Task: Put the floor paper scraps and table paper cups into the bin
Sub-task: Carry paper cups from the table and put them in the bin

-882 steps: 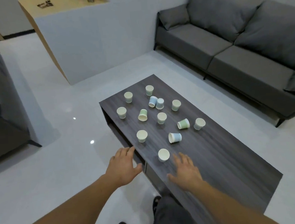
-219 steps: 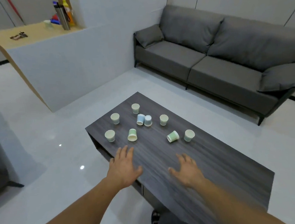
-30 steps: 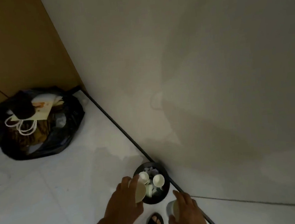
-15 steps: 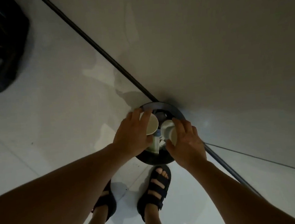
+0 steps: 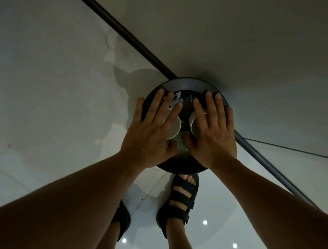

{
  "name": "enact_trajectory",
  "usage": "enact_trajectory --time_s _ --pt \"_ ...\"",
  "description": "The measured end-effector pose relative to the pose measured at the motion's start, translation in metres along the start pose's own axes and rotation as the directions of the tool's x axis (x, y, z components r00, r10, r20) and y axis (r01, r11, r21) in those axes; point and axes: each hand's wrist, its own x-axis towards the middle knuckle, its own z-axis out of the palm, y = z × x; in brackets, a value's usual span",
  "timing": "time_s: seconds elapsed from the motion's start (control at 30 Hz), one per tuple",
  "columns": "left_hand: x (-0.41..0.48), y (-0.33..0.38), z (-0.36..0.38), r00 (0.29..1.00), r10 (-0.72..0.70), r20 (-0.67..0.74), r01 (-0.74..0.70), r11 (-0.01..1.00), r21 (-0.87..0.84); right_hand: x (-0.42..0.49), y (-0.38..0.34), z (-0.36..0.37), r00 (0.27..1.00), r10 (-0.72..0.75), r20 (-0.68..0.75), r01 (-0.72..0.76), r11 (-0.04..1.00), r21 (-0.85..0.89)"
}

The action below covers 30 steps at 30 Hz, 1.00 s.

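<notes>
**Both hands flat over the bin mouth**

Your left hand (image 5: 150,133) and right hand (image 5: 212,138) lie palm down, side by side, over the open top of the round dark bin (image 5: 183,83). The fingers of both hands are straight and a little spread, and neither hand grips anything. The two thumbs point toward each other near the bin's front edge.

Two paper cups sit inside the bin, mouths up. The left cup (image 5: 174,129) is partly covered by your left fingers, and the right cup (image 5: 193,125) is partly covered by your right index finger. Whether the fingers touch the cups or only hang above them cannot be told. Crumpled paper scraps (image 5: 177,100) lie in the bin just beyond the left cup, between your two sets of fingertips.

The bin stands on the pale tiled floor (image 5: 49,94), up against the wall (image 5: 250,39) and its dark skirting strip (image 5: 124,33). Your feet, in black strapped sandals (image 5: 178,207), stand just in front of the bin.
</notes>
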Motion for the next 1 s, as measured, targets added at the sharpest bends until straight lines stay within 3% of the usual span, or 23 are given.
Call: enact_trajectory --time_s 0.17,0.37,0.7,0.87,1.0 --pt "-0.003 0.001 0.001 0.999 0.003 0.033 -0.003 1.000 -0.010 -0.002 -0.001 -0.001 0.998 -0.003 0.063 0.004 1.000 -0.012" --pt "-0.017 0.001 -0.038 0.987 -0.069 0.144 0.080 0.995 -0.066 -0.005 -0.006 -0.047 0.986 -0.017 0.163 -0.005 0.991 0.136" --pt "-0.045 0.026 -0.267 0.956 -0.208 0.205 0.234 0.966 -0.114 -0.065 -0.018 -0.251 0.964 0.044 0.262 -0.108 0.966 0.237" --pt "-0.076 0.068 -0.369 0.972 -0.146 0.183 0.173 0.975 -0.142 -0.115 -0.025 -0.350 0.952 0.085 0.292 -0.164 0.952 0.258" --pt "-0.100 0.109 -0.433 0.979 -0.057 0.194 0.087 0.985 -0.151 -0.161 -0.031 -0.413 0.918 0.249 0.308 -0.331 0.910 0.251"
